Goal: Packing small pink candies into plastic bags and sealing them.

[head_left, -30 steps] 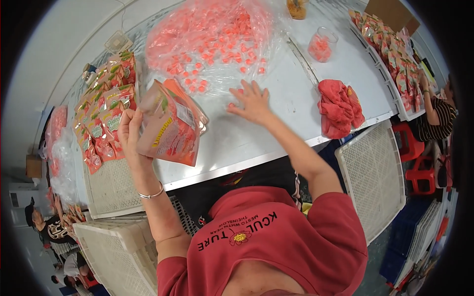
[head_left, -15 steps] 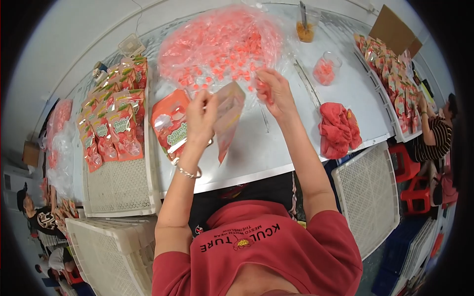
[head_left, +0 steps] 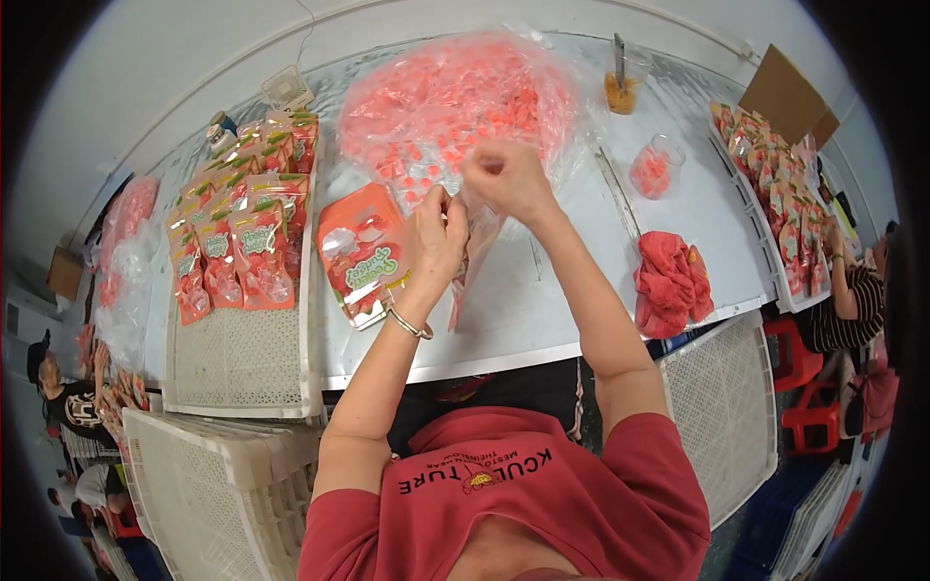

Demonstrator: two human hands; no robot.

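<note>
Seen from the wearer's head, a red shirt (head_left: 542,465) fills the lower edge. Stacked white crates (head_left: 199,494) stand at lower left, and another pale crate (head_left: 722,402) leans at lower right beside two red stools (head_left: 812,426). Ahead is a pale table (head_left: 562,329). On its left, a white tray (head_left: 242,358) carries rows of filled pouches (head_left: 257,228); between tray and left hand lie flat pouches (head_left: 363,254), partly covered by the left forearm. A crumpled red cloth (head_left: 668,286) sits near the table's front edge, right of the right forearm. Farther right, another tray (head_left: 751,208) of pouches stands near a person in a striped top (head_left: 854,300). Beyond the hands spreads a large clear bag (head_left: 436,92) of pink sweets (head_left: 418,182). To its right stand a clear cup of sweets (head_left: 651,176) and, farther back, a cup with orange-brown contents (head_left: 622,95).

The pouch (head_left: 473,254) in use is between the two hands, held above the table just short of the clear bag, seen nearly edge-on.

The left hand (head_left: 438,234) pinches the pouch's upper left side, a bracelet (head_left: 412,324) on its wrist. The right hand (head_left: 509,179) is at the pouch's top, wrist bent inward, fingers curled; whether it grips anything cannot be told.
</note>
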